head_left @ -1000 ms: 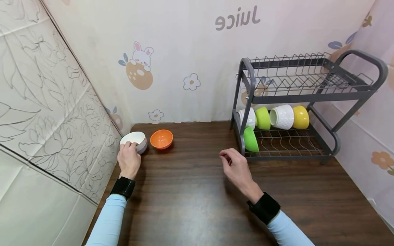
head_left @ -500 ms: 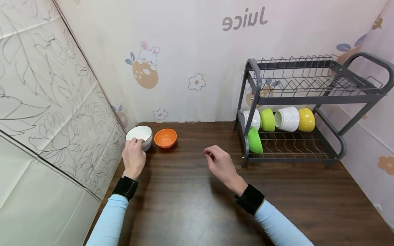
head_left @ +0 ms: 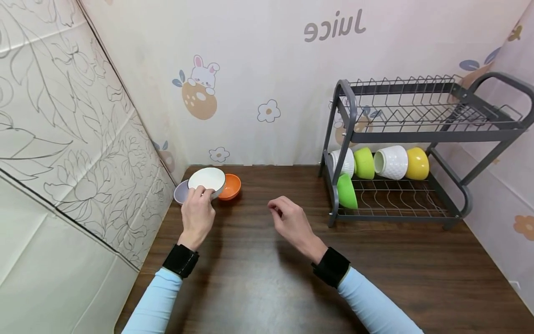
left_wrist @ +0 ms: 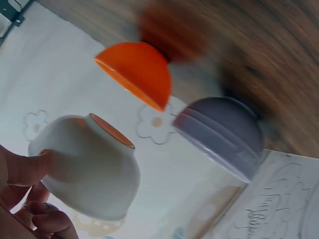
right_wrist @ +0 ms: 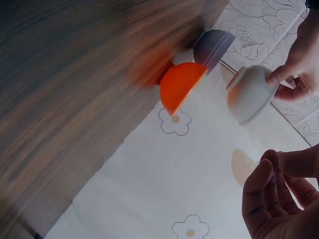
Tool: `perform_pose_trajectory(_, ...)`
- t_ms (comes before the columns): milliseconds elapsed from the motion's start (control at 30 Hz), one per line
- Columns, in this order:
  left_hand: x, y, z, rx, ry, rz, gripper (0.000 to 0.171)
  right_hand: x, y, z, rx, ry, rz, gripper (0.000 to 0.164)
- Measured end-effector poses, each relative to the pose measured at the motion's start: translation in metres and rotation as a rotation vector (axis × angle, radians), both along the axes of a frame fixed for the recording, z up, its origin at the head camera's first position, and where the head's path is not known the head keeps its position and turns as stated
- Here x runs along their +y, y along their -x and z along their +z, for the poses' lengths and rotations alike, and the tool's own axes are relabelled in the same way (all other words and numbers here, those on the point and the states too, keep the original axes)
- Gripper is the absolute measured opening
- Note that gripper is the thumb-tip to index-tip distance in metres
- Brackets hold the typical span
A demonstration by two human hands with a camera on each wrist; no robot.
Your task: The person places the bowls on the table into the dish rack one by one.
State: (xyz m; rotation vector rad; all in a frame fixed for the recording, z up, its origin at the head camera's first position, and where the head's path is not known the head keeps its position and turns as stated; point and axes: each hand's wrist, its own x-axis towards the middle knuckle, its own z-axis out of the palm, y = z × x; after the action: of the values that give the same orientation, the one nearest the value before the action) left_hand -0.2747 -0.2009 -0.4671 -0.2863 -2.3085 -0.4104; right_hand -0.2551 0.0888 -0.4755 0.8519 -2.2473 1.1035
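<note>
In the head view my left hand [head_left: 198, 215] pinches the rim of a white bowl [head_left: 207, 178] with a thin dark edge, held up over the table. Its rounded outside and foot show in the left wrist view. Behind it, partly covered, are a lavender-grey bowl [head_left: 181, 192] at the left and an orange bowl [head_left: 232, 187] at the right, both on the wood. My right hand [head_left: 294, 227] is over the middle of the table, fingers curled and thumb against the fingertips, nothing between them.
A two-tier dark grey dish rack [head_left: 417, 136] stands at the back right. Its lower tier holds a green bowl [head_left: 347, 191] in front and several white, lime and yellow cups or bowls [head_left: 417, 163] behind. Printed sheets wall the back and sides of the brown wooden table [head_left: 250, 278].
My left hand has lifted the white bowl off the lavender-grey one and moved it right, before the orange bowl. My right hand has moved left, away from the rack.
</note>
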Motion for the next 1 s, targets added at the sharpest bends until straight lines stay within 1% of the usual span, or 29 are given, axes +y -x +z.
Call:
perform_pose_trajectory(100, 0.009, -0.004, 0.003, 0.0, 0.009, -0.018, 0.023, -0.004, 0.001, 0.001, 0.006, -0.011, -0.004, 0.017)
perform_pose_trajectory(200, 0.018, -0.008, 0.006, 0.021, 0.019, -0.039, 0.026, -0.007, 0.001, 0.002, 0.016, -0.013, -0.006, 0.017)
perform_pose_trajectory(367, 0.033, -0.012, 0.009, 0.058, 0.045, -0.085, 0.024, -0.01, 0.002, 0.005, 0.04, 0.003, -0.009, 0.017)
perform_pose_trajectory(500, 0.046, -0.015, 0.012, 0.066, 0.064, -0.126, 0.024, -0.009, 0.002, 0.007, 0.043, 0.011, -0.014, 0.022)
perform_pose_trajectory(767, 0.078, -0.018, 0.02, 0.058, 0.099, -0.226, 0.021, 0.001, 0.001, 0.013, 0.078, 0.002, -0.054, 0.035)
perform_pose_trajectory(900, 0.093, -0.019, 0.025, 0.066, 0.121, -0.266, 0.021, 0.008, 0.0, 0.016, 0.099, -0.008, -0.085, 0.036)
perform_pose_trajectory(1000, 0.104, -0.02, 0.028, 0.06, 0.138, -0.283, 0.024, 0.014, -0.001, 0.018, 0.101, -0.009, -0.094, 0.037)
